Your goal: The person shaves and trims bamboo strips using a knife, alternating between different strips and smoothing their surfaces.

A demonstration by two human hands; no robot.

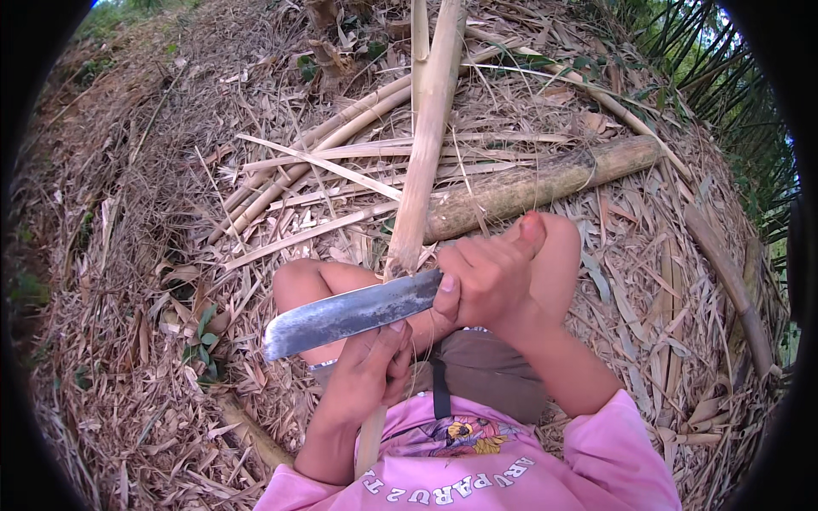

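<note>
My right hand [490, 272] is wrapped round the handle of a machete [349, 315], whose reddish end shows above the fist. The broad, dark-grey blade points left, with a worn, shiny tip. It crosses over a long split bamboo piece [423, 162] that runs from the far ground toward my lap. Just below the blade, my left hand [375, 362] is closed round the near part of this bamboo, and a pale length of it shows below the hand against my pink shirt. The blade hides where the bamboo passes beneath it.
A thick bamboo pole [545, 187] lies across the ground beyond my knees, under the split piece. Several thin bamboo strips [332, 153] and poles lie at the left of it. Another pole [724, 264] rests at the right. Dry leaves and shavings cover the slope.
</note>
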